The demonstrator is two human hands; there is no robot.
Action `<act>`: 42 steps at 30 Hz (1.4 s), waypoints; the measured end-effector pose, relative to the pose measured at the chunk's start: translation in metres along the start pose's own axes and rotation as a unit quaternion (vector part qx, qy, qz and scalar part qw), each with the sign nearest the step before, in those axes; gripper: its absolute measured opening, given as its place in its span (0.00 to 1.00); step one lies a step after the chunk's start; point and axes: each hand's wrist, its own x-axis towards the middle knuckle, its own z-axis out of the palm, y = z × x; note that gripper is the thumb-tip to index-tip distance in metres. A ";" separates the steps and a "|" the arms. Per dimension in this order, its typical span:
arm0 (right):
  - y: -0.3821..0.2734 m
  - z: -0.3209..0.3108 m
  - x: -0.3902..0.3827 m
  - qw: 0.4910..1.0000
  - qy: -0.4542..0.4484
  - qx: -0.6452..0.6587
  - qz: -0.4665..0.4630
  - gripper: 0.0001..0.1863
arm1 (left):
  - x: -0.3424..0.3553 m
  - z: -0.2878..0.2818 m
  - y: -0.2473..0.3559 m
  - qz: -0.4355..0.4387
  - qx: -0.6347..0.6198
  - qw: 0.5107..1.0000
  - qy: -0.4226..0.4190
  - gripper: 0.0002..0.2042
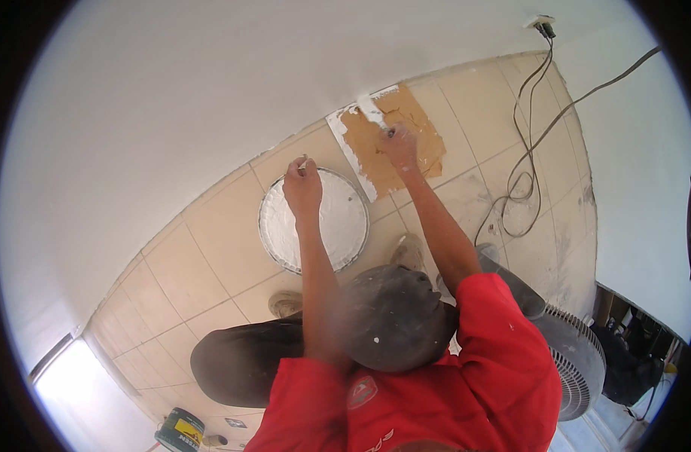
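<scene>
My right hand (402, 153) is closed round the dark handle of a putty knife (373, 113). Its blade is coated white and reaches the foot of the white wall (210, 98), where a damp-looking grey smear shows. Beneath that hand lies a torn brown cardboard sheet (424, 147) with white paste along its left side. Over the far left part of a round tub of white paste (338, 222) is my left hand (303, 188), its fingers pinched together. Something small and pale sticks out at their tips; I cannot make out what it is.
Black cables (532, 151) run from a wall socket (541, 22) and coil on the tiled floor (210, 256) to the right. A grey fan (575, 361) stands by my right side. At the lower left is a dark green bucket (181, 431).
</scene>
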 end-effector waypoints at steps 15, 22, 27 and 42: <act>-0.012 -0.007 0.005 0.999 -0.013 -0.014 -0.030 0.16 | 0.008 -0.001 -0.005 -0.022 0.019 1.000 0.003 0.19; -0.045 0.039 -0.023 0.996 -0.064 -0.007 -0.066 0.13 | 0.009 -0.002 -0.011 0.027 0.013 0.999 0.033 0.18; -0.012 0.033 -0.002 0.998 0.038 -0.026 -0.033 0.15 | 0.012 -0.013 -0.011 -0.005 0.002 0.999 0.038 0.18; -0.052 0.038 -0.029 0.997 -0.023 0.000 -0.078 0.13 | 0.008 -0.014 -0.006 0.002 -0.003 0.999 0.039 0.18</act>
